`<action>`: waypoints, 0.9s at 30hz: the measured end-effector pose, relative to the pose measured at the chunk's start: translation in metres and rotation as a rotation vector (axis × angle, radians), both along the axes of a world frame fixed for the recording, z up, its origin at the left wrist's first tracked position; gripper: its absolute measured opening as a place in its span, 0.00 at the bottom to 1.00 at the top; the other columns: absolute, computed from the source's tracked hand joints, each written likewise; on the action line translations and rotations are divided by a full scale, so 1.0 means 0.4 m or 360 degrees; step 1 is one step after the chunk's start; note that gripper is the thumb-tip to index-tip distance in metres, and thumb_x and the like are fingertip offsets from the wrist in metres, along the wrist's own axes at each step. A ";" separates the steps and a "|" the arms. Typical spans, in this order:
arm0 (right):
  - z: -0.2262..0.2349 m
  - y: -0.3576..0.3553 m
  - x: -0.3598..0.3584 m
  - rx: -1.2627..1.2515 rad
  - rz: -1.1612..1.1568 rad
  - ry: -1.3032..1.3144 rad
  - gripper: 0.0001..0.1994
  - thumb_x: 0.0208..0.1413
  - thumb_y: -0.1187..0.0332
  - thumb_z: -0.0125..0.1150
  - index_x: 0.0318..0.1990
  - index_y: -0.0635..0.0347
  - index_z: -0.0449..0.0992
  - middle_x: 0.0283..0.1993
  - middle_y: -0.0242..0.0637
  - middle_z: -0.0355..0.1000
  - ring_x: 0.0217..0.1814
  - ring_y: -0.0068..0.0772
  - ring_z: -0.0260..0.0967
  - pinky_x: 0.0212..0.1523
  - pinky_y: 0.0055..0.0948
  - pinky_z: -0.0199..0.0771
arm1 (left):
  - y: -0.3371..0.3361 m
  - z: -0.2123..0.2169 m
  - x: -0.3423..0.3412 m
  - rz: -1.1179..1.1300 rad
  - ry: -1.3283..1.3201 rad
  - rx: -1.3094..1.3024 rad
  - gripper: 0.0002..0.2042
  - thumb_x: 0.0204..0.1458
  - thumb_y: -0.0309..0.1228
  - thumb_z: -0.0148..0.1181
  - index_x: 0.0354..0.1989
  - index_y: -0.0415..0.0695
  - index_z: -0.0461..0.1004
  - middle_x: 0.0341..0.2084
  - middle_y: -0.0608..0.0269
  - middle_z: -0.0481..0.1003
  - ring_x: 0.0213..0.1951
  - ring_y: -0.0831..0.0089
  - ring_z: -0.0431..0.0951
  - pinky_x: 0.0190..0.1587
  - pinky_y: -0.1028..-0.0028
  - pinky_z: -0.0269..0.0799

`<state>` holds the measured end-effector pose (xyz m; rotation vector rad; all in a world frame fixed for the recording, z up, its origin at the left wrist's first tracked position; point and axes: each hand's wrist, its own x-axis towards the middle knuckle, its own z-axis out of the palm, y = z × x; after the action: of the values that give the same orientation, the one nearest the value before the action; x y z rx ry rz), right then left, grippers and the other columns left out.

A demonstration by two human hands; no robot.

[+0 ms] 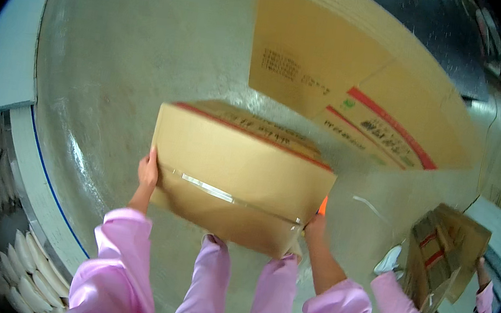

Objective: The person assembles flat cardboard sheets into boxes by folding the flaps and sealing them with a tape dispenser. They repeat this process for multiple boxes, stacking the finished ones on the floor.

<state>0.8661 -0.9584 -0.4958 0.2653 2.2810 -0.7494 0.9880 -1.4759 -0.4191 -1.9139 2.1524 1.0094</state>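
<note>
Stands on the grey floor (126, 47), facing printed cardboard sheeting (360, 76) at one o'clock. Holds a taped carton (238, 177) at dial centre, grasping its ends with the left hand (148, 173) at nine o'clock, right hand (315, 226) at four.

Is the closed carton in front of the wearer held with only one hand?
No, the left hand holds the left side of the carton, and the right hand holds its right side.

The left head-worn fisheye looks steeply down from close above a taped cardboard carton (243, 162) near the dial's centre, with the wearer's pink trousers (207, 286) at six o'clock.
</note>
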 end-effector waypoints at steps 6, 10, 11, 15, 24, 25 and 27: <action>0.314 -0.237 -0.084 0.0352 0.0131 -0.0114 0.25 0.53 0.47 0.54 0.39 0.66 0.70 0.35 0.53 0.74 0.41 0.55 0.72 0.40 0.48 0.70 | -0.032 0.370 0.295 0.0690 0.0595 -0.0020 0.33 0.57 0.57 0.43 0.55 0.37 0.67 0.48 0.53 0.72 0.51 0.62 0.71 0.54 0.66 0.64; 0.606 -0.517 -0.233 0.0178 0.0412 -0.0066 0.25 0.55 0.47 0.53 0.43 0.64 0.66 0.31 0.52 0.74 0.36 0.54 0.73 0.37 0.49 0.71 | -0.027 0.643 0.403 0.1059 0.1135 -0.0227 0.31 0.59 0.55 0.41 0.57 0.38 0.64 0.51 0.58 0.70 0.52 0.66 0.70 0.54 0.68 0.64; 0.701 -0.599 -0.291 0.0015 0.0453 0.0009 0.24 0.55 0.47 0.53 0.42 0.64 0.66 0.28 0.52 0.74 0.34 0.55 0.73 0.36 0.50 0.70 | -0.032 0.689 0.411 0.1113 0.1245 -0.0288 0.31 0.60 0.55 0.40 0.58 0.39 0.64 0.52 0.59 0.70 0.52 0.67 0.70 0.54 0.68 0.65; 0.808 -0.866 -0.510 -0.0416 0.0578 0.0385 0.23 0.55 0.50 0.54 0.43 0.64 0.67 0.28 0.54 0.73 0.32 0.57 0.72 0.34 0.52 0.69 | -0.190 0.731 0.290 0.1209 0.1583 -0.0458 0.32 0.60 0.57 0.38 0.62 0.42 0.58 0.58 0.62 0.64 0.57 0.67 0.65 0.57 0.67 0.62; 0.818 -1.430 -1.194 -0.0495 0.0450 0.1111 0.20 0.57 0.54 0.54 0.42 0.66 0.64 0.32 0.55 0.73 0.36 0.58 0.71 0.39 0.51 0.68 | -0.766 0.482 -0.537 0.1026 0.1677 -0.0544 0.34 0.59 0.57 0.39 0.65 0.43 0.54 0.63 0.60 0.57 0.63 0.64 0.57 0.64 0.64 0.50; 0.806 -1.448 -1.211 -0.0439 0.0273 0.1087 0.20 0.57 0.55 0.54 0.41 0.66 0.64 0.32 0.55 0.74 0.37 0.58 0.71 0.40 0.51 0.68 | -0.772 0.483 -0.635 0.1118 0.1678 -0.0451 0.34 0.59 0.56 0.40 0.66 0.43 0.53 0.64 0.59 0.56 0.63 0.64 0.55 0.64 0.64 0.48; 0.728 -1.414 -1.209 -0.0498 -0.0010 0.1044 0.20 0.57 0.55 0.54 0.42 0.65 0.65 0.35 0.55 0.73 0.40 0.58 0.70 0.44 0.48 0.67 | -0.697 0.459 -0.816 0.1267 0.1782 -0.0126 0.34 0.58 0.54 0.43 0.66 0.42 0.51 0.65 0.58 0.53 0.65 0.64 0.52 0.66 0.64 0.44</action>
<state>0.3824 -1.5239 -0.2045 -0.1467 2.7016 -1.3296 0.6616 -1.7549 -0.2356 -2.6888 1.6379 2.6707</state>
